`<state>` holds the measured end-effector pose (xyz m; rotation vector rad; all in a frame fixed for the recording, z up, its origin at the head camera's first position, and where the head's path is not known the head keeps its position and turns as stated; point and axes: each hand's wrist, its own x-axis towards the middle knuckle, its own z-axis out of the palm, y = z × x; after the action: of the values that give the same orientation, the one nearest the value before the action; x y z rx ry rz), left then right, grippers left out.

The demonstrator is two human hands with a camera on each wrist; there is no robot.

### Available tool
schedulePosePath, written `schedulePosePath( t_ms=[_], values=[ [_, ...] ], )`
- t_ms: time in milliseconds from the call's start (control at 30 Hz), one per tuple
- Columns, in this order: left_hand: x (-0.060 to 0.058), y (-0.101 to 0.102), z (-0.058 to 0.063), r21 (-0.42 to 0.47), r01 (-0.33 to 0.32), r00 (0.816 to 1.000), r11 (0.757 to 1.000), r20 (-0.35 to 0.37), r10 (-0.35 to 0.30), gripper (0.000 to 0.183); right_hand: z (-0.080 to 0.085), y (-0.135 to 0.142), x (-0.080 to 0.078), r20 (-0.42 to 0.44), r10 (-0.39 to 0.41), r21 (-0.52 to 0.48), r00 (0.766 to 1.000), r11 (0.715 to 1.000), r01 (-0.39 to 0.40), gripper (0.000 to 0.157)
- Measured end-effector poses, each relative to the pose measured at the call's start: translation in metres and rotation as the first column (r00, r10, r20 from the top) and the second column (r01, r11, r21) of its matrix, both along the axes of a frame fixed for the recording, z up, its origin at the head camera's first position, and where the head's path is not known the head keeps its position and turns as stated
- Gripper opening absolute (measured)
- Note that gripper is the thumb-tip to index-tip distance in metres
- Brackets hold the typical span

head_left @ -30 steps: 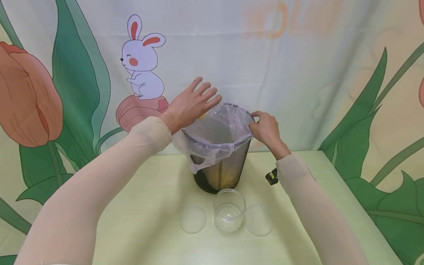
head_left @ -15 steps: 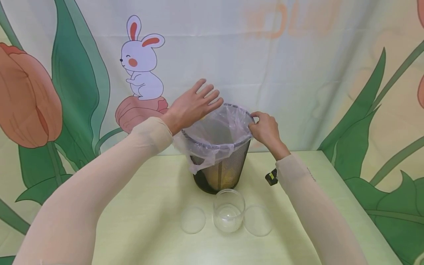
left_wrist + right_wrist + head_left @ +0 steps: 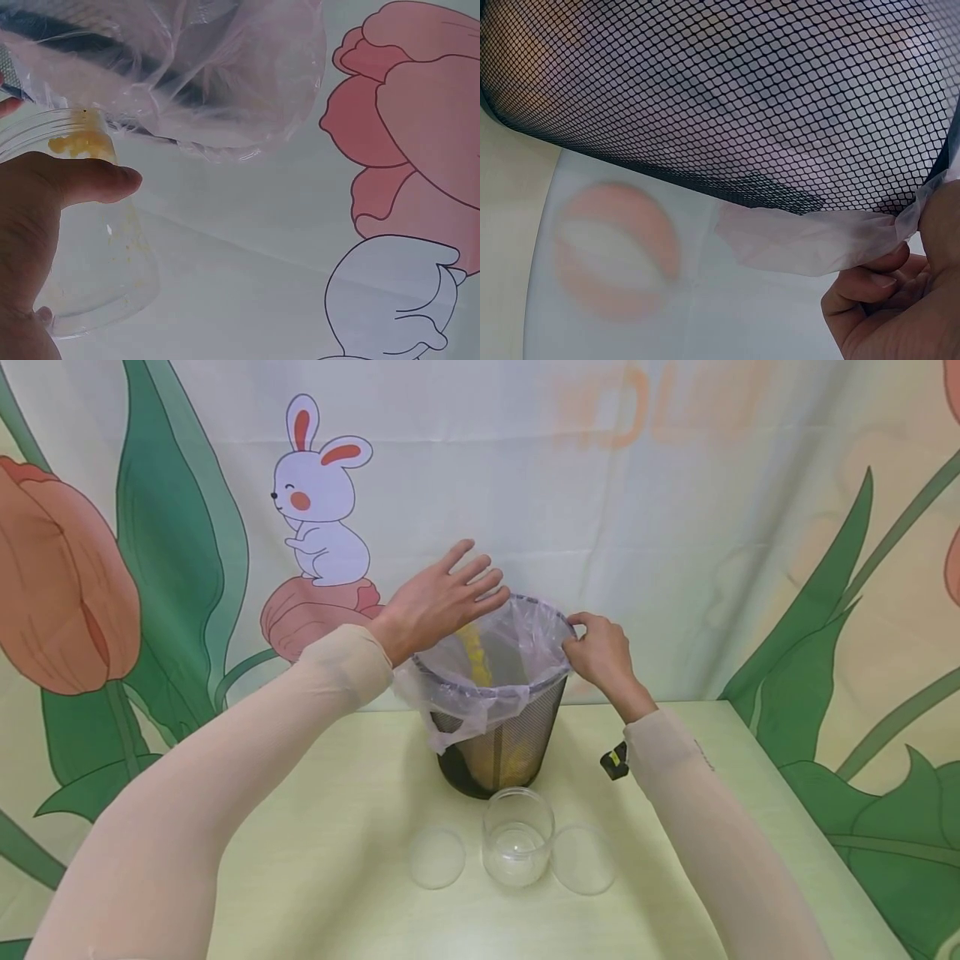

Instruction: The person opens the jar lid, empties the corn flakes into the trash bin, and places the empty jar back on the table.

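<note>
In the left wrist view my left hand [image 3: 45, 202] grips a clear jar [image 3: 105, 255], its threaded mouth right at the bin's rim. Yellow food [image 3: 79, 142] lies inside the jar near the mouth. The head view has that hand over the left rim of a black mesh wastebasket [image 3: 551, 714], hiding the jar. A yellow stream [image 3: 477, 656] falls into the basket, which is lined with a thin translucent bag [image 3: 468, 724]. My right hand [image 3: 603, 652] pinches the basket's right rim with thumb and fingers, bag edge included. Yellow matter [image 3: 517, 766] shows through the mesh low down.
A second clear jar [image 3: 517, 847] stands upright on the pale table [image 3: 322, 860], in front of the wastebasket. Two clear round lids lie flat beside it, a left lid [image 3: 437, 858] and a right lid [image 3: 583, 860]. A printed cloth [image 3: 675, 527] hangs behind.
My left hand has shifted slightly right and tilted a little. Yellow food now pours in a stream into the wastebasket, where only a hint showed before. My right hand stays on the rim.
</note>
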<state>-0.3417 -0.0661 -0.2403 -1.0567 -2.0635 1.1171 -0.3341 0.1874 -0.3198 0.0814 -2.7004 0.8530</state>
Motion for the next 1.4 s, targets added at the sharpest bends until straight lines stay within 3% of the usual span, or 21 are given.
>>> schedulePosePath(
  t_ms=[300, 567, 800, 1400],
  values=[
    [0.000, 0.002, 0.003, -0.022, 0.007, 1.000, 1.000, -0.008, -0.007, 0.097, 0.000, 0.000, -0.001, 0.007, 0.000, -0.001, 1.000, 1.000, 0.000, 0.049],
    [0.001, 0.005, -0.001, -0.172, 0.021, 0.997, 0.985, -0.068, -0.033, 0.100, 0.000, 0.001, -0.002, 0.015, -0.015, -0.004, 1.000, 1.000, 0.015, 0.050],
    [0.003, 0.007, -0.003, -0.171, 0.032, 0.995, 0.985, -0.093, -0.049, 0.099, 0.000, 0.001, -0.002, 0.012, -0.009, -0.002, 1.000, 1.000, 0.009, 0.050],
    [0.003, 0.013, -0.004, -0.270, 0.044, 0.991, 0.962, -0.109, -0.076, 0.097, -0.001, 0.001, -0.001, 0.009, -0.013, 0.001, 1.000, 1.000, 0.013, 0.049]
  ],
)
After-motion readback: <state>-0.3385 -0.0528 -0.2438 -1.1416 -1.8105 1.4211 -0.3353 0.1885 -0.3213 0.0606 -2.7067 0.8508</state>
